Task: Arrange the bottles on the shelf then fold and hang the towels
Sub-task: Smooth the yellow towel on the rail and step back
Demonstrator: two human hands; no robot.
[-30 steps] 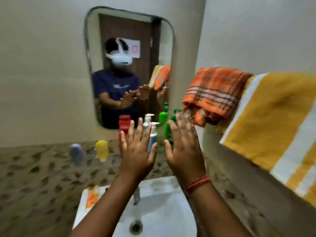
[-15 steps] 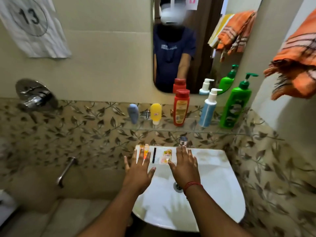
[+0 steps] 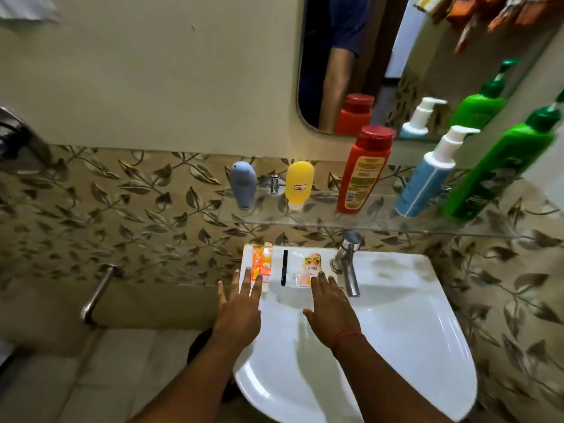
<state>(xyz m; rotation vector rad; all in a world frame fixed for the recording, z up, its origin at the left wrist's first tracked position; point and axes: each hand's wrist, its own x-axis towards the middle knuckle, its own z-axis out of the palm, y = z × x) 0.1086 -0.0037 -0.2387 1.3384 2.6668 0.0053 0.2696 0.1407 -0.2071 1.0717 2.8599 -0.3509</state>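
Since half a second ago we have leaned nearer the washbasin, left hand and right hand flat, fingers spread, holding nothing; bottles stand above it on the glass shelf, untouched.

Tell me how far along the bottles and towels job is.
Five bottles stand in a row on the glass shelf, from the grey bottle to the green bottle. Left hand and right hand hold nothing. The towels remain bunched in the mirror.
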